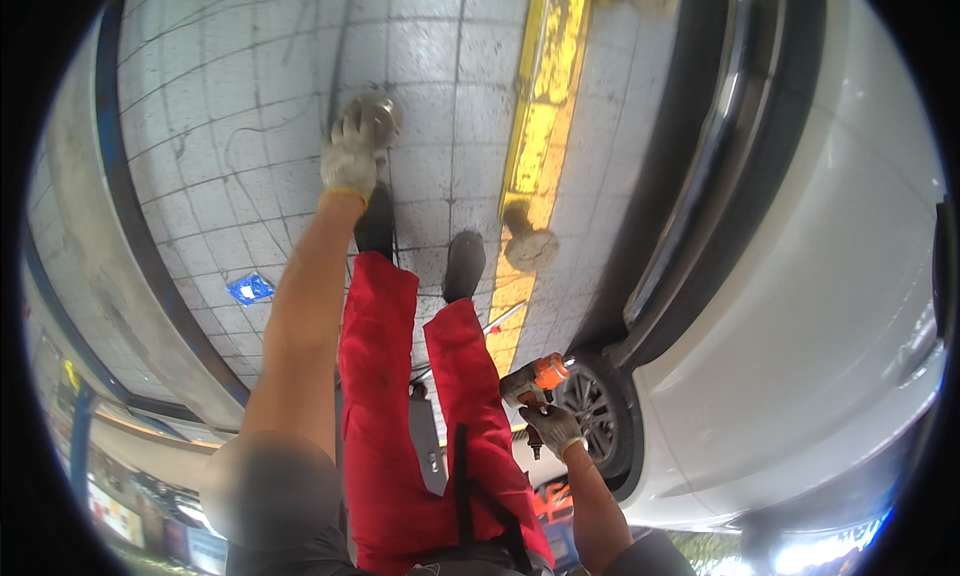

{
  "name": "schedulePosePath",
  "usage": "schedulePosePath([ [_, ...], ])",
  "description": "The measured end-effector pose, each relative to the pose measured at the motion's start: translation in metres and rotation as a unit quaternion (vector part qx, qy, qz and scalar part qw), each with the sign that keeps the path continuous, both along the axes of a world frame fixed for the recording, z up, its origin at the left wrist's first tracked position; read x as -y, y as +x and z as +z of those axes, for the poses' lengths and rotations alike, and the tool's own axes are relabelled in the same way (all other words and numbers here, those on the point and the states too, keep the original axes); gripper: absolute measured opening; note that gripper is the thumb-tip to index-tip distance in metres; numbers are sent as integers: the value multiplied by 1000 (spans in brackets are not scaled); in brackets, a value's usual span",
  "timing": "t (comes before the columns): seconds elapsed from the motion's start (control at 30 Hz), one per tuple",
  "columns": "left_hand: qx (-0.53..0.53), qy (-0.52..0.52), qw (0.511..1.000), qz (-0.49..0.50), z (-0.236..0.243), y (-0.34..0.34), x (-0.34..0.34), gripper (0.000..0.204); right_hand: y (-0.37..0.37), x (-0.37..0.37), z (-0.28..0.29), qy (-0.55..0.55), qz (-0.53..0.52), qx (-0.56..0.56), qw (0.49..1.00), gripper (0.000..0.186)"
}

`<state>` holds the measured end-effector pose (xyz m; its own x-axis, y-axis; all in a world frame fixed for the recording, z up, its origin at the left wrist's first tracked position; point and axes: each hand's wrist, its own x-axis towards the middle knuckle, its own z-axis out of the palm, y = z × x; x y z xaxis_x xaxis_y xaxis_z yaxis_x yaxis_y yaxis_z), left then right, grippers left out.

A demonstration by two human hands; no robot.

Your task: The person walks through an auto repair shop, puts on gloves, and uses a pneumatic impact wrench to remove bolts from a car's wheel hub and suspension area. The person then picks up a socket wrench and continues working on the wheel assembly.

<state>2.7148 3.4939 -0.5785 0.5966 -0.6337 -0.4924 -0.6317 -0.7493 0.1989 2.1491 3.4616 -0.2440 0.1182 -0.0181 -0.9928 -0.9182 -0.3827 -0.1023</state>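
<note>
My left hand (350, 159), in a pale work glove with a yellow cuff, reaches out over the tiled floor. Its fingers close on a rounded, shiny, greyish-brown object (382, 121) whose exact kind I cannot make out. Low on the right, my gloved right hand (553, 428) grips the handle of an impact wrench (545, 373) with an orange and grey body. The wrench is beside the car's wheel (590, 406); I cannot tell whether they touch. Part of its handle is hidden by my fingers.
A white car (780, 326) fills the right side. Along the floor runs a yellow lift arm (530, 156) with a round pad (530, 249). A blue packet (250, 289) lies on the tiles at left. Between my red-trousered legs shows a grey box-like thing (425, 436).
</note>
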Motion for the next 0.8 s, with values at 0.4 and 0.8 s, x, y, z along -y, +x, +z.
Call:
schedulePosePath([
  [0.4, -88, 192, 977, 29, -2, -4, 57, 95, -24, -47, 29, -13, -638, -332, 695, 30],
  [0.8, -408, -23, 888, 210, 453, -83, -44, 72, -86, -105, 193, -19, -724, -160, 671, 50],
])
